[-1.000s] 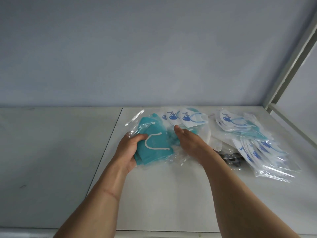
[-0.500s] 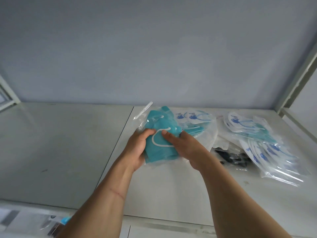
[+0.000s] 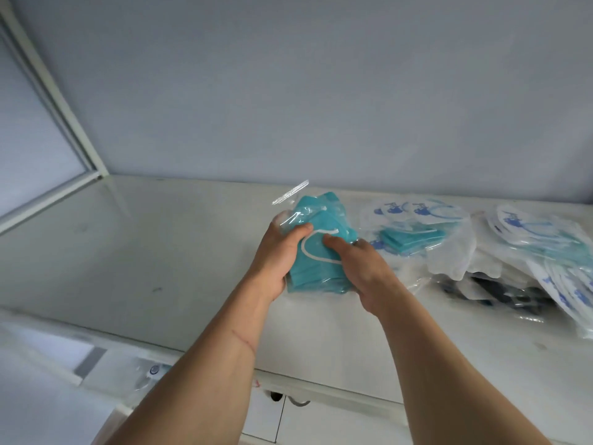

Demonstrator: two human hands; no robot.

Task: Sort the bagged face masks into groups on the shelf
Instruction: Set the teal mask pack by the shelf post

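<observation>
A stack of teal face masks in clear bags (image 3: pixel 316 248) is held just above the white shelf (image 3: pixel 160 252), near its middle. My left hand (image 3: pixel 277 252) grips the stack's left side, thumb on top. My right hand (image 3: pixel 359 264) grips its right side, fingers over a white ear loop. To the right lie more bagged masks with white and blue printed cards (image 3: pixel 414 229). A larger fanned heap of such bags (image 3: pixel 545 248) lies at the far right. Dark bagged masks (image 3: pixel 500 290) sit partly under that heap.
A metal shelf post (image 3: pixel 54 101) slants up at the far left, and a grey wall (image 3: pixel 321 91) closes the back. The shelf's front edge (image 3: pixel 321 380) runs below my forearms. A lower level with a bagged item (image 3: pixel 150 370) shows at bottom left.
My right hand came off the pile and closed on the teal stack. Both hands lifted the stack slightly and carried it a little to the left, away from the other bags.
</observation>
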